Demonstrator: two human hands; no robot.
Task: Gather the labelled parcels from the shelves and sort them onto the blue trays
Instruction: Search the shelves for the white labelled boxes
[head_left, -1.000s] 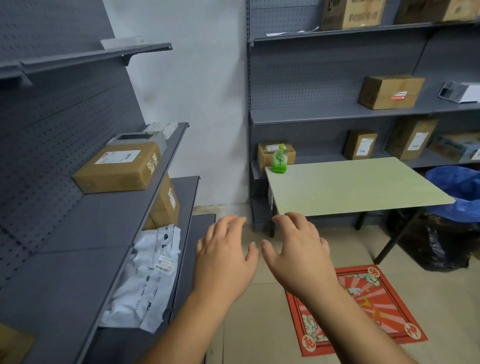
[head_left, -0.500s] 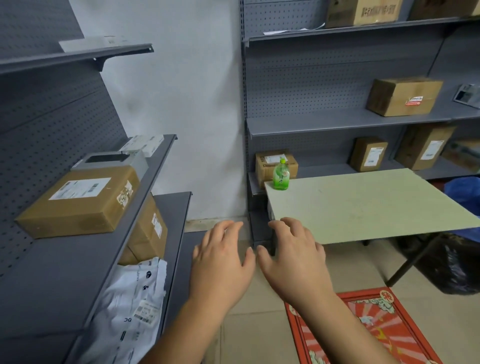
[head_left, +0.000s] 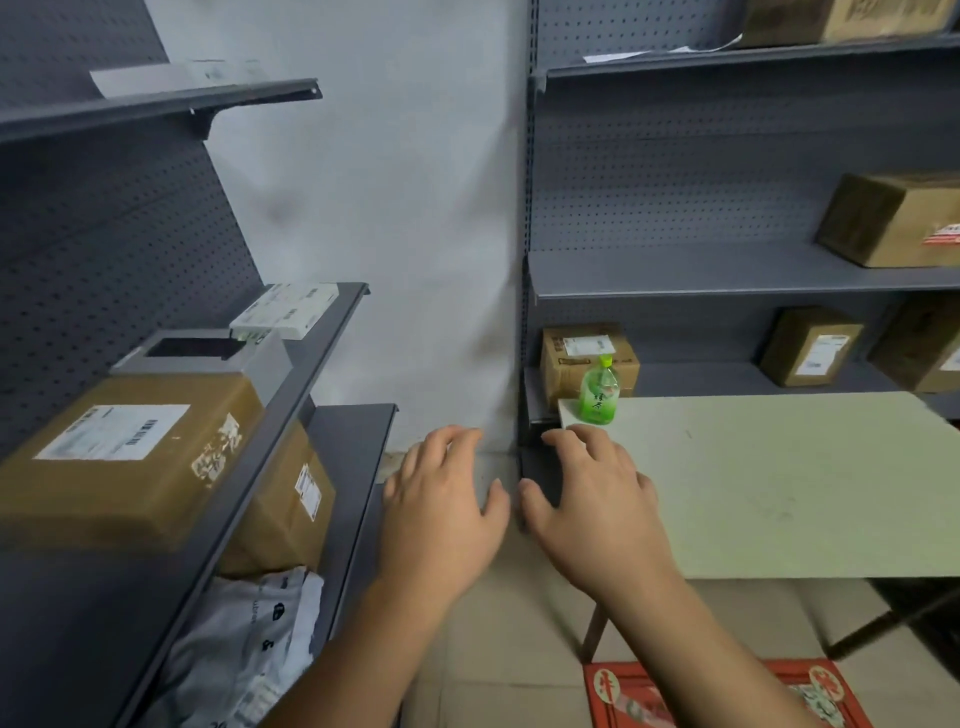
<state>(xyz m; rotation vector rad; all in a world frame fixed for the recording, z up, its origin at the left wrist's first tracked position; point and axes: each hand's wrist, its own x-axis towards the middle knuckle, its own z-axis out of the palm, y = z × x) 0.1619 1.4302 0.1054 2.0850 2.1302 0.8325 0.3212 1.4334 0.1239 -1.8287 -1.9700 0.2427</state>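
Cardboard, the nearest labelled parcel (head_left: 130, 457) sits on the left shelf (head_left: 291, 384), left of and just above both empty, loosely spread hands, long side running near-to-far, so the left hand (head_left: 441, 512) is nearer than the right hand (head_left: 597, 512).

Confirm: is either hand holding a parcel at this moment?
No. The left hand and right hand are both open and empty, spread in mid-air in front of the table.

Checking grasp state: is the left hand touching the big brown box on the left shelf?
Apart. The head view shows the left hand open in mid-air over the floor, with the dark shelf edge plainly between it and the big brown box.
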